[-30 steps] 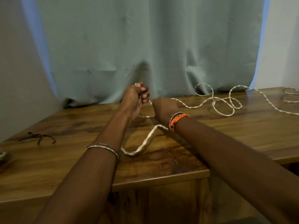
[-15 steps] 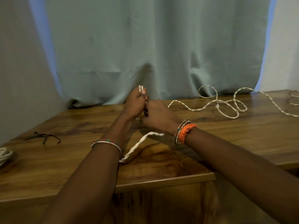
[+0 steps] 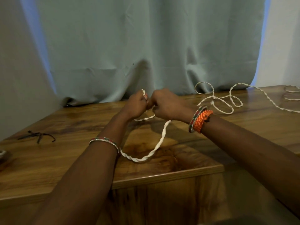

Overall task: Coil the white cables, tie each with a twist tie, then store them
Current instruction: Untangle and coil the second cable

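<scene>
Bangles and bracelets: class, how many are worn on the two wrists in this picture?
3. One beaded bangle on the left wrist; one beaded bangle and one orange braided bracelet side by side on the right wrist. None looks hidden.

No readable text, label, brand, number or sign anywhere. Nothing legible on the worktop (image 3: 48, 161) or near either grip. Plain surfaces only.

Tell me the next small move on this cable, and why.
Probably slide the right hand back along the white cable and bring another loop to the left hand. Both hands grip it with only one loop hanging, and most of it lies loose across the table to the right.
</scene>
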